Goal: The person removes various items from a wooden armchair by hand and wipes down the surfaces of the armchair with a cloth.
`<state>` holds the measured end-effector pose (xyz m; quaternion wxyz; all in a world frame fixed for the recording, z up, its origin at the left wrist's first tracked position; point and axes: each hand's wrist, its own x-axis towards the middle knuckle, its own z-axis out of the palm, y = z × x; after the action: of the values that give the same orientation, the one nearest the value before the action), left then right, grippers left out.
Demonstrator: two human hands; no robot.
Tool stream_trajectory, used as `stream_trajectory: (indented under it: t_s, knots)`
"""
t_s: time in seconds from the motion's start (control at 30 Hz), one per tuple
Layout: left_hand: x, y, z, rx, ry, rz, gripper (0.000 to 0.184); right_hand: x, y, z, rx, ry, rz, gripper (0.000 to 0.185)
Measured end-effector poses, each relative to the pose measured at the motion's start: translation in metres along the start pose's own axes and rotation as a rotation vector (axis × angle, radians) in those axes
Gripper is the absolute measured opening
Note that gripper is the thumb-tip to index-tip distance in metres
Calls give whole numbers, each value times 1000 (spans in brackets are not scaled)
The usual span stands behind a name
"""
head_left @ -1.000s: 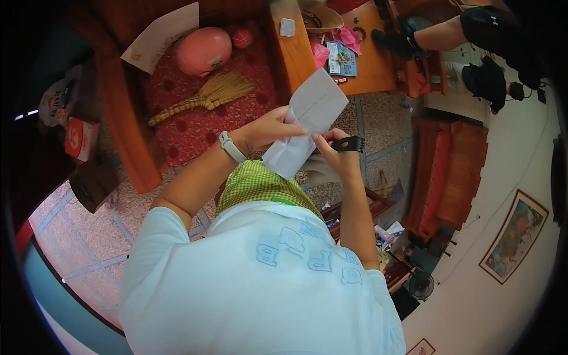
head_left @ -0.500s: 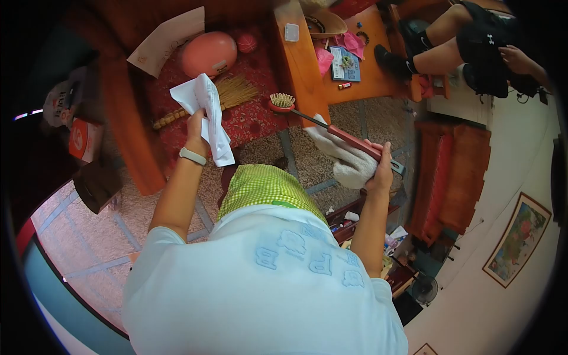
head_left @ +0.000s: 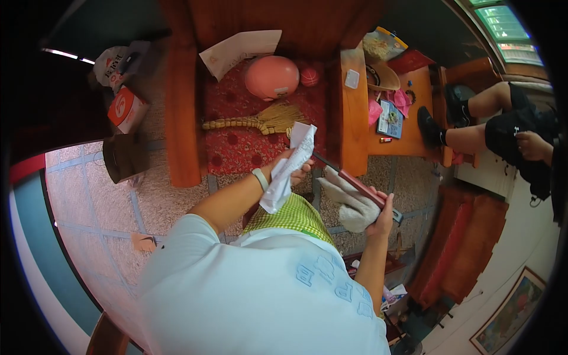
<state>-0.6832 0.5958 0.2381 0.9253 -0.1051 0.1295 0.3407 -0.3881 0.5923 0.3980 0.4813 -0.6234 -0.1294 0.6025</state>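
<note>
While the left grip (head_left: 302,172) holds paper (head_left: 287,176), the right grip (head_left: 381,219) clasps a red handle (head_left: 357,185) and, seemingly, cloth (head_left: 351,208).

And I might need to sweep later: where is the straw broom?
In the head view, upper middle and a little left, the straw broom lies on the red cushion, just below the large pink ball.

Narrow gap between folded paper (head_left: 289,173) and cloth (head_left: 350,207), dark-red handle (head_left: 358,185) bounding its far side, broom (head_left: 278,118) and pink ball (head_left: 272,77) obstructing red seat (head_left: 236,149), armrest (head_left: 354,115) dividing seat from table (head_left: 414,145).
</note>
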Motion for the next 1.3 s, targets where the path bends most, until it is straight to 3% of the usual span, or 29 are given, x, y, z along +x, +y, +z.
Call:
stream_trajectory:
  t_s: [0.1,0.2,0.23,0.27,0.3,0.33,0.47,0.6,0.67,0.73,0.8,0.83,0.9,0.93,1.0,1.03,1.07,1.13,1.17,1.23,1.3]
  knots:
    - [13,-23,23,-243,-300,48,45,3,27,16,-77,-136,22,42]
    - [33,-23,17,-272,-205,84,39,2,41,33,-89,-205,39,43]
    - [36,-18,8,-201,-63,145,38,4,41,35,-90,-211,41,43]
    - [37,-8,-5,-199,-61,150,38,6,42,36,-294,-243,48,44]
    - [34,5,-17,-151,-33,166,32,8,44,37,-498,-273,56,46]
    - [30,18,-29,-102,-5,180,29,6,46,37,-468,-307,42,50]
    - [-6,78,-15,-219,21,556,29,12,56,8,-519,-255,102,42]
    - [-5,163,-58,-405,-338,423,24,14,56,-26,-427,-66,175,40]
    - [1,203,-55,-243,-310,505,28,15,51,-29,-421,-48,158,37]
    - [14,242,-78,-75,-26,736,30,10,49,-33,-426,14,190,37]
    - [11,277,-34,190,409,849,33,14,46,-38,-443,32,161,33]
    - [12,275,-24,190,409,848,33,14,47,-34,-393,27,152,34]
    - [20,260,-20,100,617,949,33,12,40,-30,-357,26,157,34]
    - [13,260,-42,269,469,897,33,12,36,-26,-353,23,151,34]
    - [24,199,-44,258,667,911,40,15,38,-23,-327,24,157,35]
    - [11,191,-26,217,676,710,46,20,37,-22,-314,-3,146,36]
    - [24,150,-64,223,839,719,50,18,39,-25,-289,-19,137,36]
    - [10,114,-52,137,754,629,48,21,41,-27,-287,-35,126,36]
    - [24,81,-94,71,807,705,45,20,41,-25,-285,-37,127,34]
    - [22,47,-92,-31,689,705,41,20,38,-18,-287,-37,129,33]
    - [30,26,-79,-42,677,689,40,17,34,-14,-533,-92,14,32]
